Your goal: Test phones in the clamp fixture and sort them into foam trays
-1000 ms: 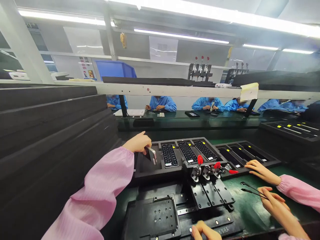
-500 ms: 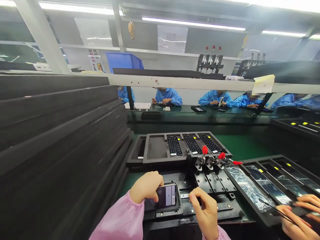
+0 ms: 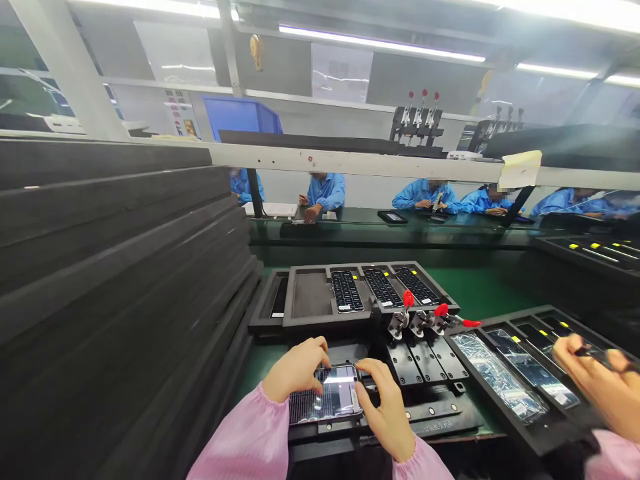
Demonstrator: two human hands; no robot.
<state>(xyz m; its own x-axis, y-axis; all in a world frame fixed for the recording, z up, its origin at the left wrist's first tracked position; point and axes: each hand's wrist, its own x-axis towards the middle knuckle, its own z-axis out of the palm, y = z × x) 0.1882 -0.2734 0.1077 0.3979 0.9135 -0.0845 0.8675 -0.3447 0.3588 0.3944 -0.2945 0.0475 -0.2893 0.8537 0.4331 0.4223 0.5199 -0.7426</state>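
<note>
phone (image 3: 334, 393) | glossy face up | lying flat | inside black jig (image 3: 300, 432)

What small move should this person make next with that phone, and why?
Probably press the phone gently and evenly down into the black fixture: the left hand and right hand both rest at its edges, and it lies in the fixture's recess.

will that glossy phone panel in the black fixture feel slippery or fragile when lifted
The glossy phone panel is probably slippery, given its glare. Likely fragile, seated in the black fixture under left hand and right hand. It looks thin but stiff.
</note>
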